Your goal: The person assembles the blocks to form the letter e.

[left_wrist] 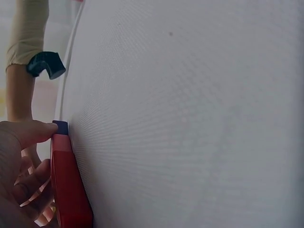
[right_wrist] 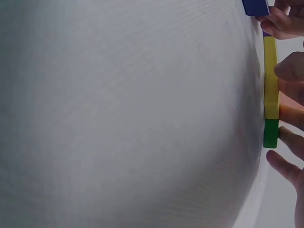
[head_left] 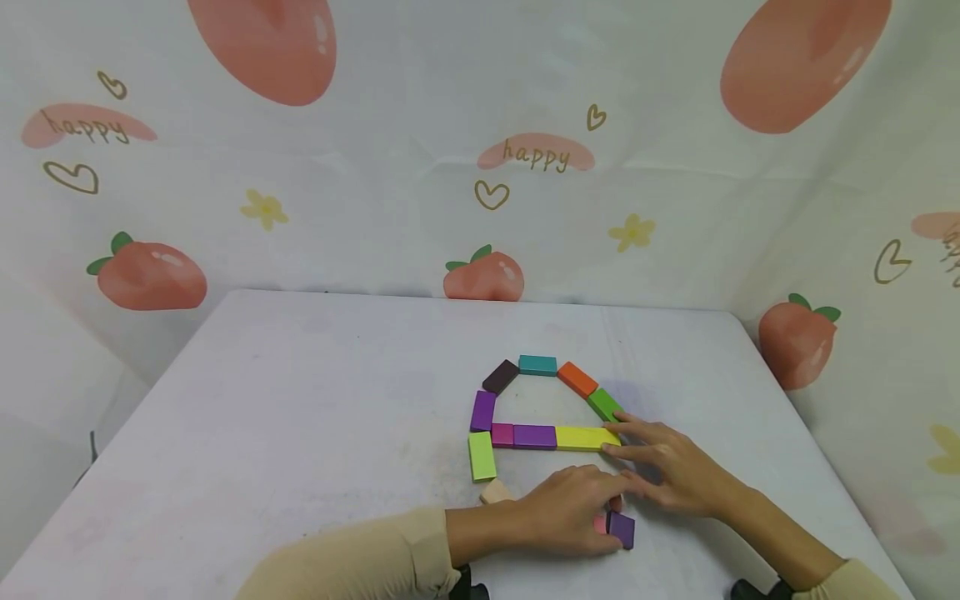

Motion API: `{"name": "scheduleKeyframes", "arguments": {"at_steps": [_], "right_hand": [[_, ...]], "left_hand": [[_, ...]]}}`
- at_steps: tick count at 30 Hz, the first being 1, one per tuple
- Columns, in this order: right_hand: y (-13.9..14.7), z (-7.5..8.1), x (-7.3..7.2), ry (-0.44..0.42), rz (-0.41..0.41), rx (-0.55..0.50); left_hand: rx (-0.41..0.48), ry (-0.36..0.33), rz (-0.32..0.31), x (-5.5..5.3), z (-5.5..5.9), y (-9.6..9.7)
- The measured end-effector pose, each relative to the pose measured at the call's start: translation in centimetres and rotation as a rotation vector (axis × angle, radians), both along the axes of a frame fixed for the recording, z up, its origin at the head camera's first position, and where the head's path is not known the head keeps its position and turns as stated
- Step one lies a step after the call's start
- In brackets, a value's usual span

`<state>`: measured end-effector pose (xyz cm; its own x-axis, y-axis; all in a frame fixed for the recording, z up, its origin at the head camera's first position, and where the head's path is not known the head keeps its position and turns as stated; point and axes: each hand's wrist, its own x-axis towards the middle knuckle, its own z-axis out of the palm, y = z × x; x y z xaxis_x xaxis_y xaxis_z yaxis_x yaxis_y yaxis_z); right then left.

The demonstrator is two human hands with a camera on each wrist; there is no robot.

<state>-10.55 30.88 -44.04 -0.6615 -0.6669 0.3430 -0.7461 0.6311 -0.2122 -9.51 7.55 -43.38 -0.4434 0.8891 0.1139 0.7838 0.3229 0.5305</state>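
Observation:
My left hand (head_left: pixel 558 510) pinches a purple block (head_left: pixel 622 530) between thumb and fingers at the near side of a block outline. A pink block (head_left: pixel 600 524) sits right beside it, partly under the hand. The left wrist view shows a red block (left_wrist: pixel 71 187) in line behind these, below the thumb. My right hand (head_left: pixel 675 468) is spread, its fingertips at the right end of a long yellow block (head_left: pixel 585 438) and beside a green block (head_left: pixel 603 405). Its thumb lies close to the left hand's fingers.
The outline continues through orange (head_left: pixel 577 379), teal (head_left: pixel 537 366), dark brown (head_left: pixel 500 377), purple (head_left: pixel 483 411) and lime (head_left: pixel 482 457) blocks. Magenta (head_left: pixel 502 436) and purple (head_left: pixel 534 437) blocks join the yellow one as a crossbar. A wooden block (head_left: pixel 495 492) lies by the left wrist on the white table (head_left: pixel 337 400).

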Motion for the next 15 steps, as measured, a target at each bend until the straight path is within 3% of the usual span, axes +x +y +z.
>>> {"name": "scheduleKeyframes", "arguments": {"at_steps": [15], "right_hand": [[-0.10, 0.09, 0.11, -0.023, -0.032, 0.007]], "left_hand": [[-0.019, 0.027, 0.020, 0.10, 0.15, -0.23]]}}
